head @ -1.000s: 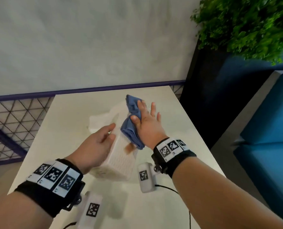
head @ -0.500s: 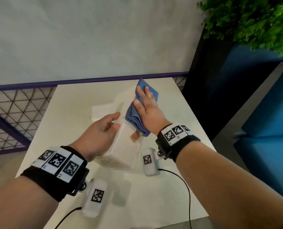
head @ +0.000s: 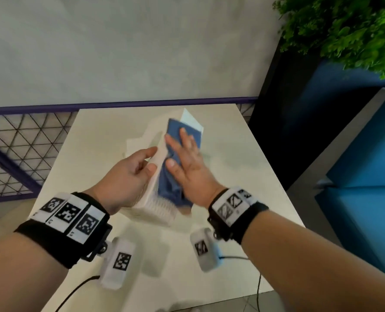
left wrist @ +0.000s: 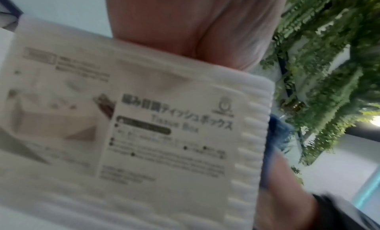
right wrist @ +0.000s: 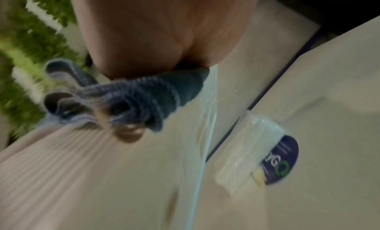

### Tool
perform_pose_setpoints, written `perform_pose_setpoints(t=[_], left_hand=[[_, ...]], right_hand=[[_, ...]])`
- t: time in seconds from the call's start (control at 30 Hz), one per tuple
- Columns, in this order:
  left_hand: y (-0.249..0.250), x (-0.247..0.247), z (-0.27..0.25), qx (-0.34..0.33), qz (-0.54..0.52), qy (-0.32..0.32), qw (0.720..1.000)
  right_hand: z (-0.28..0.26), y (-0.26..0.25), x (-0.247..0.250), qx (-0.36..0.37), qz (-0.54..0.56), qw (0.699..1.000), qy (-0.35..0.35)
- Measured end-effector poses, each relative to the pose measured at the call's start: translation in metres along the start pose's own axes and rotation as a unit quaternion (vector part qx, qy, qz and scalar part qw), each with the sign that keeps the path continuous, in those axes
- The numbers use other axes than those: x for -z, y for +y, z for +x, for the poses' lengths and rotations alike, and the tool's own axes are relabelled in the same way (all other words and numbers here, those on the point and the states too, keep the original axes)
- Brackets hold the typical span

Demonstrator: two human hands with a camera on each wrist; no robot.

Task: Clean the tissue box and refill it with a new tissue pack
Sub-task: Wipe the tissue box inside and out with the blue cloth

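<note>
A white ribbed tissue box [head: 157,208] is held tilted above the table, its labelled face [left wrist: 164,136] towards the left wrist camera. My left hand [head: 152,159] grips its left side, thumb and fingers curled round the edge. My right hand [head: 175,149] lies flat, fingers straight, and presses a blue cloth [head: 175,129] against the box's right side [right wrist: 82,176]. The cloth [right wrist: 144,95] bunches under the palm. A white tissue pack [head: 135,145] with a purple label [right wrist: 283,160] lies on the table behind the box.
The pale table [head: 232,176] ends at a purple rail with wire mesh [head: 18,143] on the left and back. A dark planter [head: 288,109] with a green plant [head: 344,30] stands at the right. Blue seating [head: 367,176] lies beyond the right edge.
My right hand has slid the cloth along the box's side and now lies flatter on it. The box's far end now shows past the cloth. My left hand keeps its grip.
</note>
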State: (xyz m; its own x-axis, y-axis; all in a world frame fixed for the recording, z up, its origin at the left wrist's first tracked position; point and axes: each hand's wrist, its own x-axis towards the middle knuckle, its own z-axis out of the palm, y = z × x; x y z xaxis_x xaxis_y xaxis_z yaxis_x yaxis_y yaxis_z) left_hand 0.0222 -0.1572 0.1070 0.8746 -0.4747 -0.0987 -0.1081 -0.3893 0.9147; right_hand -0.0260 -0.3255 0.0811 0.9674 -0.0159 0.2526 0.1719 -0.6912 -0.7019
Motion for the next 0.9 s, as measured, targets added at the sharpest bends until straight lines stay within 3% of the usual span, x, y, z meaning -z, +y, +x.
perform_pose_setpoints(t=[0.07,0.27,0.43,0.53,0.6,0.67,0.73,0.83,0.9], left_hand=[[-0.001,-0.004,-0.006,-0.009,0.001,-0.020,1.000],[-0.007,-0.005,-0.019,-0.041,0.068,-0.074,0.994],[-0.021,0.009,-0.020,-0.070,0.176,-0.142,0.972],[-0.019,0.018,-0.019,-0.061,0.187,-0.211,0.958],[-0.015,0.025,-0.013,-0.057,0.273,-0.227,0.933],[-0.011,0.027,-0.008,-0.059,0.419,-0.202,0.883],[-0.005,0.016,-0.012,-0.081,0.501,-0.171,0.845],[-0.006,-0.019,-0.022,-0.137,0.553,-0.076,0.818],[-0.013,-0.033,-0.020,-0.164,0.545,0.027,0.822]], right_hand=[[0.022,0.012,0.015,-0.047,0.010,0.998,0.047],[0.034,0.029,0.033,-0.173,0.096,0.976,0.088],[0.025,0.033,0.040,-0.356,0.214,0.904,0.095],[0.016,0.033,0.041,-0.408,0.312,0.850,0.121],[0.014,0.029,0.036,-0.425,0.344,0.822,0.160],[0.013,0.024,0.028,-0.437,0.365,0.800,0.192],[0.012,0.016,0.016,-0.450,0.391,0.776,0.205],[0.015,0.003,-0.001,-0.453,0.451,0.739,0.214],[0.015,-0.007,-0.007,-0.433,0.476,0.738,0.203]])
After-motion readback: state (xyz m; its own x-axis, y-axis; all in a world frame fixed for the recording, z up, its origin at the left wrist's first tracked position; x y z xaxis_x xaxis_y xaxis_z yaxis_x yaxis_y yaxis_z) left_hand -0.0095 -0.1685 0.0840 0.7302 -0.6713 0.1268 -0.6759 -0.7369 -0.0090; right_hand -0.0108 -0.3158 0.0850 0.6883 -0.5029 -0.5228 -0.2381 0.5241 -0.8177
